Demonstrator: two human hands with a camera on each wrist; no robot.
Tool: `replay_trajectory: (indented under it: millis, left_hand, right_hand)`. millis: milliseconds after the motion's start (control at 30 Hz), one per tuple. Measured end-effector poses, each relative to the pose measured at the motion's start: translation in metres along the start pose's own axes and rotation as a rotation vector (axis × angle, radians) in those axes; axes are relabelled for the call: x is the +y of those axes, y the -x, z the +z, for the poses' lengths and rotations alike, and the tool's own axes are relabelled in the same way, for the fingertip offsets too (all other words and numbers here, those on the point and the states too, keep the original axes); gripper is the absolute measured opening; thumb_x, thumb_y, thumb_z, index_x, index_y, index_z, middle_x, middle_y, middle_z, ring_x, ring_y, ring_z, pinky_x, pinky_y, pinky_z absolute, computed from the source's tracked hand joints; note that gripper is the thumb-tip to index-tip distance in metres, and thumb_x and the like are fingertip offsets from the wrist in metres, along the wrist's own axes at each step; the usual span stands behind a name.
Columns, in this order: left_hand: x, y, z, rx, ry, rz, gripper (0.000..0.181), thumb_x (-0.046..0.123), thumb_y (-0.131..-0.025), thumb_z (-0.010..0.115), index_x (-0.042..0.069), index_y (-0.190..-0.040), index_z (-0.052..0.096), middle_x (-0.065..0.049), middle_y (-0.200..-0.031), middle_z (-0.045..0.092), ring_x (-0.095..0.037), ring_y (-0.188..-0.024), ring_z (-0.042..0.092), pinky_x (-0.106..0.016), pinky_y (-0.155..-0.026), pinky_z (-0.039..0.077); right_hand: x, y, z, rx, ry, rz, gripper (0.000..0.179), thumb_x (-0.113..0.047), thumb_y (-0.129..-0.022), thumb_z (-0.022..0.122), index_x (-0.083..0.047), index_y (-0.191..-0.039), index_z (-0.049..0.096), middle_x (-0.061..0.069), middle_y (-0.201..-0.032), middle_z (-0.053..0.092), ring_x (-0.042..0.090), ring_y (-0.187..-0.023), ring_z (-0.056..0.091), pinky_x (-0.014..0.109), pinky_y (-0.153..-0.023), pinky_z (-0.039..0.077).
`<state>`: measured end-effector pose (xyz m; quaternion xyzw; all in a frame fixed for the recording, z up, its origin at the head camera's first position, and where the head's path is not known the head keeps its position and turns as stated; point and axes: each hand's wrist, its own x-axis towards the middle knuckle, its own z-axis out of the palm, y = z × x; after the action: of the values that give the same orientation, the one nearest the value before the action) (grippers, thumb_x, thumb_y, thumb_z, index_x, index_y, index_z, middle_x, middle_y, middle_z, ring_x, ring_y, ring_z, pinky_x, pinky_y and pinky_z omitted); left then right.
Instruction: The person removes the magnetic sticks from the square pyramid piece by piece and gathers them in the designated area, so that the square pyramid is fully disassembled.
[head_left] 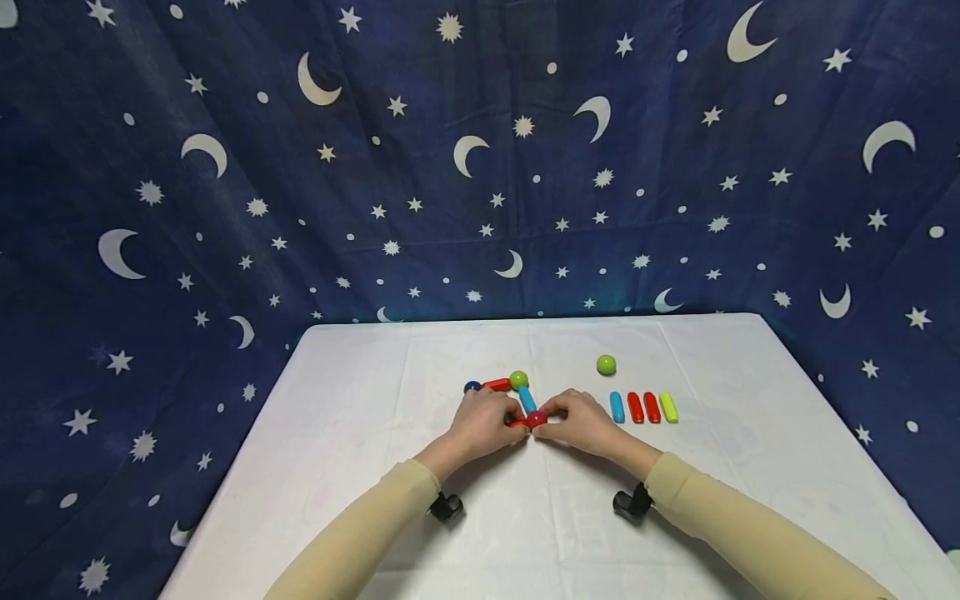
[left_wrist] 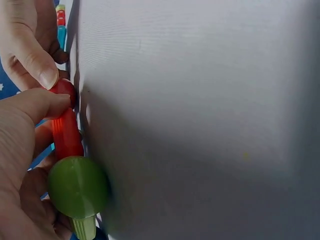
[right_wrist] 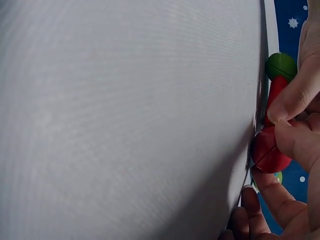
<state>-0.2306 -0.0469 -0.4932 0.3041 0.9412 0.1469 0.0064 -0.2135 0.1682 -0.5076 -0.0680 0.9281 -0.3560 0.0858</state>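
Observation:
My left hand (head_left: 486,423) pinches a short red rod (left_wrist: 66,137), its thumb close to where the rod meets a red ball (head_left: 536,418). From the other side, my right hand (head_left: 583,423) holds that ball between thumb and fingers. At the rod's other end sits a green ball (left_wrist: 78,187) with a yellow-green rod (left_wrist: 85,228) below it in the left wrist view. A blue rod (head_left: 527,399) runs from the red ball to another green ball (head_left: 518,379). Beyond it, a red rod (head_left: 497,384) leads to a dark blue ball (head_left: 472,387), partly behind my left hand.
Right of my hands, loose rods lie in a row on the white table (head_left: 750,500): a blue one (head_left: 617,407), two red ones (head_left: 643,407) and a yellow-green one (head_left: 669,407). Behind them rests a loose green ball (head_left: 606,364). A starry dark blue cloth (head_left: 480,225) hangs behind the table.

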Motion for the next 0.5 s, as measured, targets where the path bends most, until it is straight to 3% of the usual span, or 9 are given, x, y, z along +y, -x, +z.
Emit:
replay_trajectory:
  millis: [500]
  left_hand:
    - [-0.004, 0.010, -0.006, -0.051, -0.016, -0.004, 0.023, 0.046, -0.086, 0.081, 0.027, -0.087, 0.068, 0.017, -0.072, 0.052, -0.008, -0.077, 0.047, -0.030, -0.072, 0.034]
  right_hand:
    - [0.002, 0.000, -0.010, 0.000, -0.001, 0.026, 0.035, -0.033, -0.087, 0.080, -0.014, -0.115, 0.075, 0.004, -0.112, 0.063, 0.025, -0.105, 0.051, 0.046, -0.091, 0.046]
